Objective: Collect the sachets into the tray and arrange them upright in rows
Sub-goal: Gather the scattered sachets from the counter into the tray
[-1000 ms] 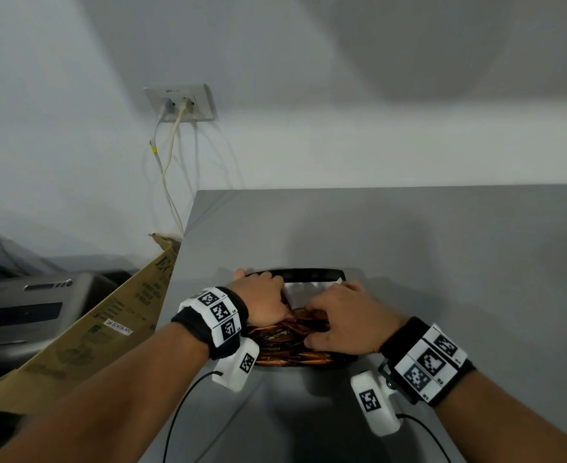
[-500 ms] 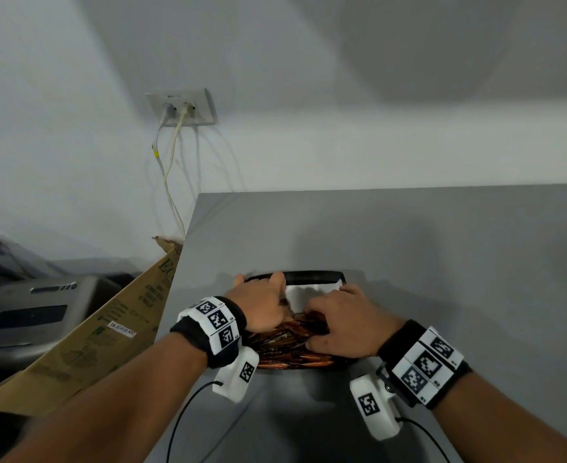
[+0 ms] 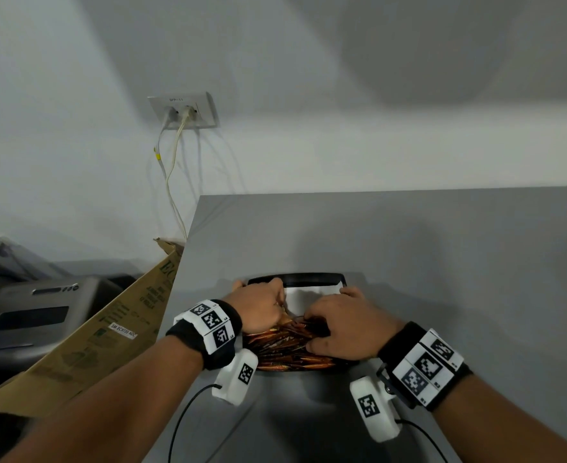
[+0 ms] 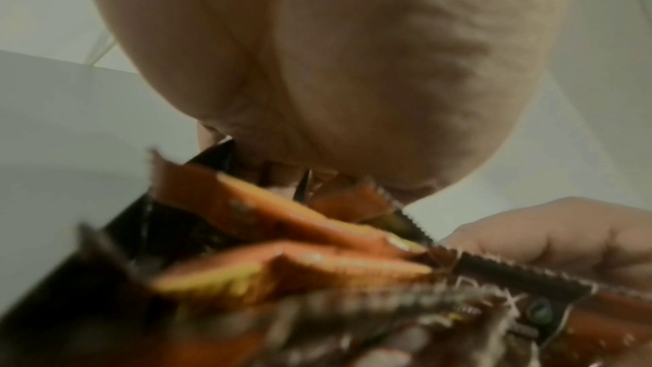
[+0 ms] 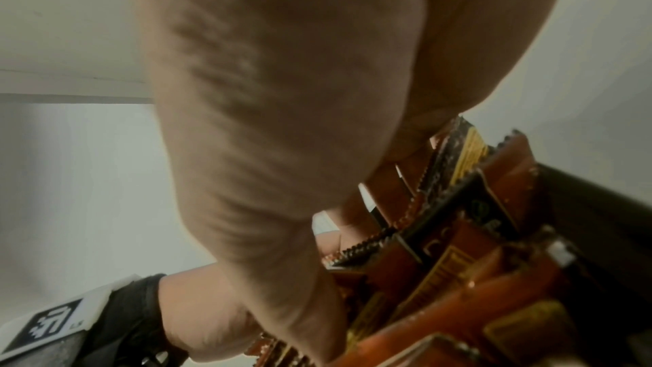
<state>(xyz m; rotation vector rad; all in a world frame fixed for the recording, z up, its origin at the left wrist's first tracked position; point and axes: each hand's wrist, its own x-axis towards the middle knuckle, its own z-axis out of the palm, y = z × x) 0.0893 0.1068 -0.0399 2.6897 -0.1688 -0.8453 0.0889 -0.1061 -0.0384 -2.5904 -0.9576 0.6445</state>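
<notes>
A black tray (image 3: 295, 279) sits near the table's left front, lined with white paper (image 3: 305, 295) at its far end. Several orange-brown sachets (image 3: 285, 349) stand packed on edge in its near half. My left hand (image 3: 277, 304) curls over the left end of the stack, its thumb outside the tray's left rim. My right hand (image 3: 312, 329) grips the right end, thumb against the near side. The left wrist view shows my palm (image 4: 352, 80) above serrated sachets (image 4: 282, 233). The right wrist view shows my palm (image 5: 282, 122) beside upright sachets (image 5: 458, 233). The fingertips are hidden.
The grey table (image 3: 442, 262) stretches away behind and to the right of the tray. A cardboard box (image 3: 101, 329) leans against its left edge beside a grey printer (image 3: 31, 315). A wall socket (image 3: 183, 110) with hanging cables is behind.
Both hands have stayed on the sachets in the tray. The left hand has crept slightly toward the far rim; the stack looks a little tighter.
</notes>
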